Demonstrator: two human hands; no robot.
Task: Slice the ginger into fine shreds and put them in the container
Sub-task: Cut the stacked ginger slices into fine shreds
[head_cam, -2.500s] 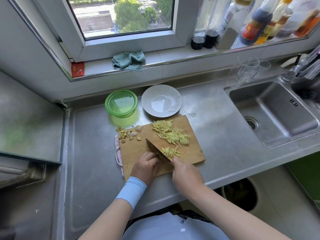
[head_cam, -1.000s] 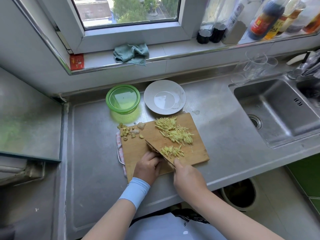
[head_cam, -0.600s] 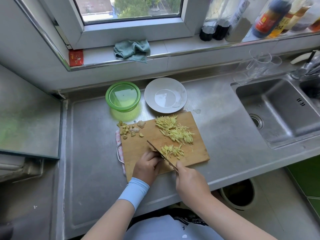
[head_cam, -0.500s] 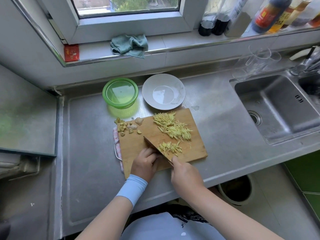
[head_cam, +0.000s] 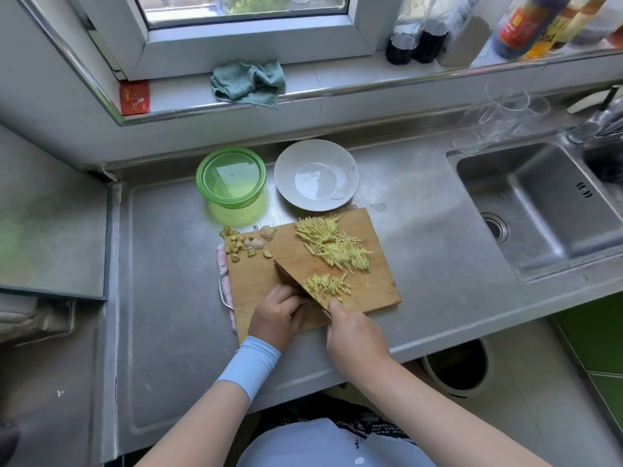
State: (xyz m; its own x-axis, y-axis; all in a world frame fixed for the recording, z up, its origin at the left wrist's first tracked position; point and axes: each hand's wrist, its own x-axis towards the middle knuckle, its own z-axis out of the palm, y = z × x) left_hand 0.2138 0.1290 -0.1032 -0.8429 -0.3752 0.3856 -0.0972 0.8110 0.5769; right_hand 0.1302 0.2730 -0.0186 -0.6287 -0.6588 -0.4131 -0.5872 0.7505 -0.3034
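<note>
A wooden cutting board (head_cam: 377, 291) lies on the steel counter. A large pile of ginger shreds (head_cam: 332, 244) sits at its far side, and a smaller pile of ginger shreds (head_cam: 325, 285) lies beside the knife blade (head_cam: 296, 284). My right hand (head_cam: 354, 335) grips the knife handle, blade down on the board. My left hand (head_cam: 278, 315), fingers curled, presses on ginger just left of the blade; that ginger is hidden under the fingers. Ginger trimmings (head_cam: 242, 242) lie at the board's far left corner. A green lidded container (head_cam: 231, 176) and a white plate (head_cam: 317, 175) stand behind the board.
A steel sink (head_cam: 539, 203) lies to the right, with clear glasses (head_cam: 502, 112) behind it. A teal cloth (head_cam: 249, 82) and sauce bottles (head_cam: 512, 25) sit on the window ledge. A bin (head_cam: 455, 369) stands on the floor under the counter edge.
The knife rose and came down again on the board beside my left hand. The small pile of shreds next to the blade has grown slightly. The camera has shifted a little.
</note>
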